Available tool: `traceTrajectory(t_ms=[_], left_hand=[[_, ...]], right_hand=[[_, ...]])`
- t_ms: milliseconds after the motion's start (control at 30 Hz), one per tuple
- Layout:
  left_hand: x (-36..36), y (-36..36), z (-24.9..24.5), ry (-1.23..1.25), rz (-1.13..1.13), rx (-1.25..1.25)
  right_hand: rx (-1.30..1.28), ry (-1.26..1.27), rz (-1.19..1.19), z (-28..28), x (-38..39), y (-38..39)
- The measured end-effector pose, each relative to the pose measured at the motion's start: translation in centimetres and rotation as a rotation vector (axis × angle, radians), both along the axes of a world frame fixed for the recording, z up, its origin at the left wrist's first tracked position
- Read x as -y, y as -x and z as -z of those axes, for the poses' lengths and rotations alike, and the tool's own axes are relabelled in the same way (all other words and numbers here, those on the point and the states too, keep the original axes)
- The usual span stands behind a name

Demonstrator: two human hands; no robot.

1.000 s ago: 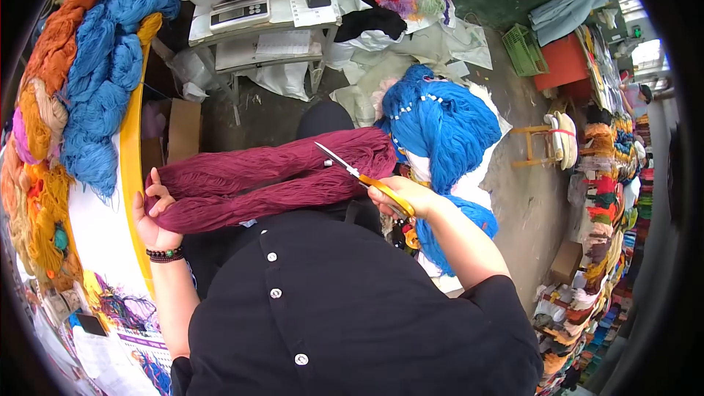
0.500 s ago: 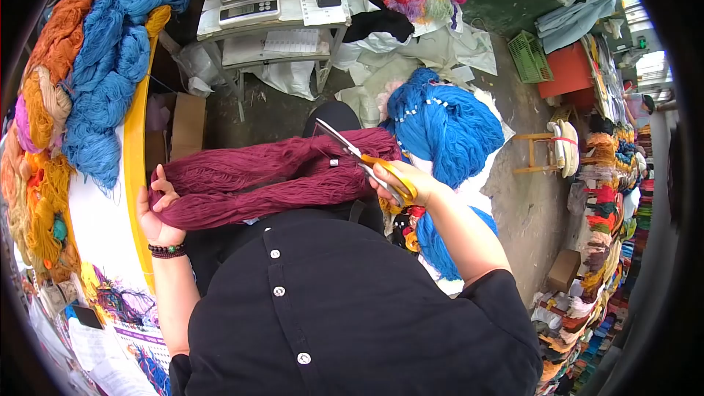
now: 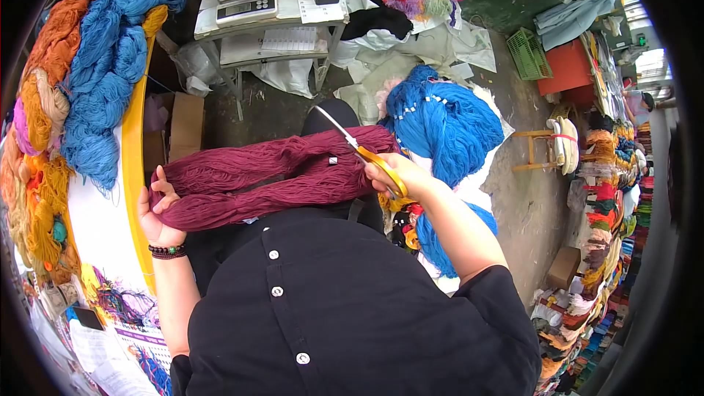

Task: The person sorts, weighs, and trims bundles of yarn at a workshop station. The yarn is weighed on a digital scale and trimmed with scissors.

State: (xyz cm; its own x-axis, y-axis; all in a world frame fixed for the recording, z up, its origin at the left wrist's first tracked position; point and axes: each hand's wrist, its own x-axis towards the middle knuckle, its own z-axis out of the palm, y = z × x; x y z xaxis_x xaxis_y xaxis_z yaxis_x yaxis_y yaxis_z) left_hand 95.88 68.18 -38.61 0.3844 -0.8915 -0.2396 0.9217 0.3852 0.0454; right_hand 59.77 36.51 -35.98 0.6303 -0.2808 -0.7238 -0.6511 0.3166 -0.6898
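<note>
Dark red yarn (image 3: 271, 172) lies across the lap (image 3: 209, 249). From far off, I think it's soft, light and floppy, best held by its end. My left hand (image 3: 160, 209) has one end; my right hand (image 3: 412, 178) holds scissors (image 3: 360, 151).

dark-clothed lap (image 3: 213, 246), maroon yarn skein (image 3: 235, 163) lying across it

Matt maroon yarn (image 3: 257, 176), shiny metal scissor blades (image 3: 335, 123), glossy yellow plastic handles (image 3: 397, 176)
</note>
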Motion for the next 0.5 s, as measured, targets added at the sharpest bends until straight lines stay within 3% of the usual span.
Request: traceTrajectory(t_ms=[67, 167, 233, 500], left_hand=[[0.1, 0.1, -0.1, -0.003, 0.002, -0.019], [-0.1, -0.4, 0.1, 0.012, 0.005, -0.005], [-0.2, -0.5, 0.3, 0.002, 0.007, 0.0], [-0.2, -1.0, 0.6, 0.024, 0.049, 0.013]], right_hand=[[0.123, -0.021, -0.055, -2.3, 0.3, 1.2], [0.046, 0.083, -0.134, -4.0, 0.7, 4.4], [0.119, 0.021, -0.209, -4.2, 1.1, 6.9], [-0.004, -0.185, -0.269, -4.1, -0.8, 10.4]])
